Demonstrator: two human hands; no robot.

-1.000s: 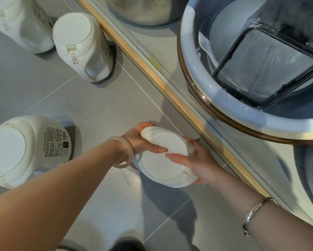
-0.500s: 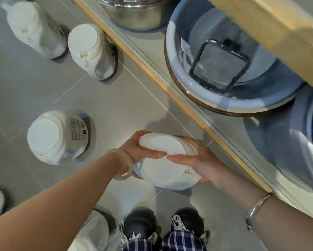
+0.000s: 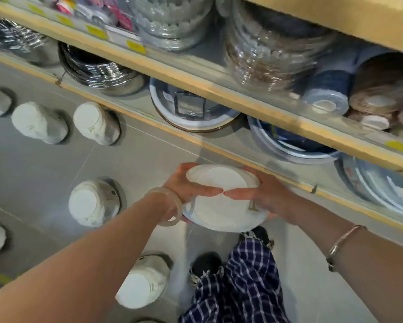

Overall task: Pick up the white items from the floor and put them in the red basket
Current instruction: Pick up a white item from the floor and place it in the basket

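On the grey floor (image 3: 44, 164), white lidded containers (image 3: 93, 202) are stood at left, contents concealed. At centre, one white container (image 3: 221, 201) is gripped between the left hand (image 3: 184, 190) and right hand (image 3: 265, 194), fingers curled round its rim. Shelf basins (image 3: 191, 108) are blurred.

Only one view given, worn on the head, looking forward and steeply down past both forearms. Sat close over the left hand (image 3: 186, 185) and right hand (image 3: 263, 194), which filled the middle of the frame around a white container (image 3: 221, 201). Beyond the fingertips, faced shelves (image 3: 219, 94) slanting from upper left to lower right; below the wrists, took in grey floor (image 3: 33, 164) and plaid trouser legs (image 3: 242, 287). Wide lens, edges bent and blurred. No second view to share ground with.
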